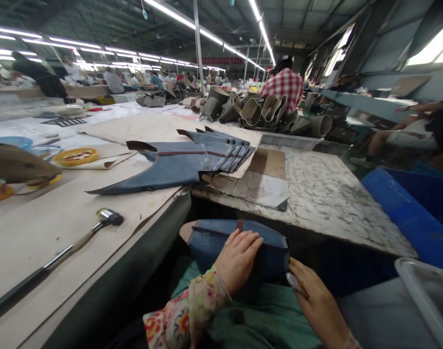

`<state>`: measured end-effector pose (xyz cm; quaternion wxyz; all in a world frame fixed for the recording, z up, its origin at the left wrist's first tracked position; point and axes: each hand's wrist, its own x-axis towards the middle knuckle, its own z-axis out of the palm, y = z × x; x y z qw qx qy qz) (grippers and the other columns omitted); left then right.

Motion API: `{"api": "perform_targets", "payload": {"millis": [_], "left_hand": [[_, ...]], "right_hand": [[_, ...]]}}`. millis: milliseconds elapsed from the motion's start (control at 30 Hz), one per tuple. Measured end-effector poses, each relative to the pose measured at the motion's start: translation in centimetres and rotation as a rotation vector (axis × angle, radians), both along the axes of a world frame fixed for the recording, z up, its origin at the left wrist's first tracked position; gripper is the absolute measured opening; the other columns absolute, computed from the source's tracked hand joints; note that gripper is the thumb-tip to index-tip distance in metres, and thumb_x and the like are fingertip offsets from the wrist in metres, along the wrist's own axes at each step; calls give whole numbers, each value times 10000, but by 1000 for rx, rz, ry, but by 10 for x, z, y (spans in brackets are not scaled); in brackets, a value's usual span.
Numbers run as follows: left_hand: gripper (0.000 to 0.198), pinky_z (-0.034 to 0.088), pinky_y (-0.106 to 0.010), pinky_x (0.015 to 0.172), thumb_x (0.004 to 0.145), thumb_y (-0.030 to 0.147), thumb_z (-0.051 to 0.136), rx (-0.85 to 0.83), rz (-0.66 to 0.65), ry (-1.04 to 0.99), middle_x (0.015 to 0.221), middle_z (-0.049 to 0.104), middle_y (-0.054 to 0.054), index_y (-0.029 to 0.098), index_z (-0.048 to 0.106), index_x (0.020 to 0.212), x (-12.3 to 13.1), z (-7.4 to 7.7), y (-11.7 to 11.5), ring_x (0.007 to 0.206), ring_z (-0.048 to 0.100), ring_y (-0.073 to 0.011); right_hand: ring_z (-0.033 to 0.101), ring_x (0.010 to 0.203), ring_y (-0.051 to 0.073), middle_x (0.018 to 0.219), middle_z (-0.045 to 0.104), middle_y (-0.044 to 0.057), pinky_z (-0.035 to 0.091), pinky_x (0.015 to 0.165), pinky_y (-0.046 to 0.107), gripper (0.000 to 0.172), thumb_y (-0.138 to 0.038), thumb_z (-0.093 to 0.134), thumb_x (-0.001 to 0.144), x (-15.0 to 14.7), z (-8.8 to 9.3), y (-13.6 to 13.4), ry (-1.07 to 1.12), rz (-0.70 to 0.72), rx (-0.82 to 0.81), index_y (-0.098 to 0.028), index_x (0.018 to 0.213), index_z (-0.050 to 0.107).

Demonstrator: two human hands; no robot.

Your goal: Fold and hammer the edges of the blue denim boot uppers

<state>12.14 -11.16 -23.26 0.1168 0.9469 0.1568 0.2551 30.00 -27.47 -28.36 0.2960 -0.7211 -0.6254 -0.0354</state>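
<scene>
A blue leather boot upper [210,245] with dark seams and a brown strip lies across my lap, a pinkish-tan end showing at its left. My left hand [239,257] is laid over its middle, fingers together and gripping it; the thumb is hidden. At the upper's right end, my right hand [314,293] is closed on a small tool with a shiny greyish part [292,281]; its kind is unclear. Similar blue uppers [177,162] are stacked, overlapping, on the bench in front of me.
A hammer [81,242] lies on the paper-covered bench at left, near a yellow dish [75,156] and a brown tape dispenser [19,165]. Khaki boot shafts [250,111] are piled behind. Blue bin [406,208] and grey tub [425,286] stand at right. A person in checked shirt [285,87] sits beyond.
</scene>
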Motion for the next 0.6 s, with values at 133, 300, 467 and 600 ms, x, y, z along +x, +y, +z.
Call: {"api": "perform_targets", "payload": {"millis": [133,300,467,600], "left_hand": [[484,204,-393,1082,864,165,376,135,-8,91,1369,400,-19,223,337,1342,-2,-11,2,1279,299,-174],[447,187,-380,1081,890,178,349,223,18,83,1380,383,-1,243,359,1332,-9,-16,3,1281,287,-174],[361,194,-344,1069,883,188,364,178,43,25,1205,538,-21,203,484,1223,-4,-18,-1,1132,421,-174],[303,232,-354,1044,853,195,426,161,111,77,1092,573,-26,190,529,1138,9,-19,-8,1063,449,-180]], "right_hand": [[508,1115,227,1209,546,84,466,920,402,334,-265,440,845,2,2,1,95,-9,-13,-205,1158,538],[527,1093,219,1169,576,83,448,941,390,310,-331,467,849,10,11,17,275,-74,73,-201,1105,583],[534,1087,226,1158,586,98,431,949,402,344,-378,496,819,14,2,39,495,-153,126,-180,1079,603],[557,1055,223,1127,606,102,444,928,406,377,-394,485,816,14,-12,44,596,-194,148,-168,1101,584]]}}
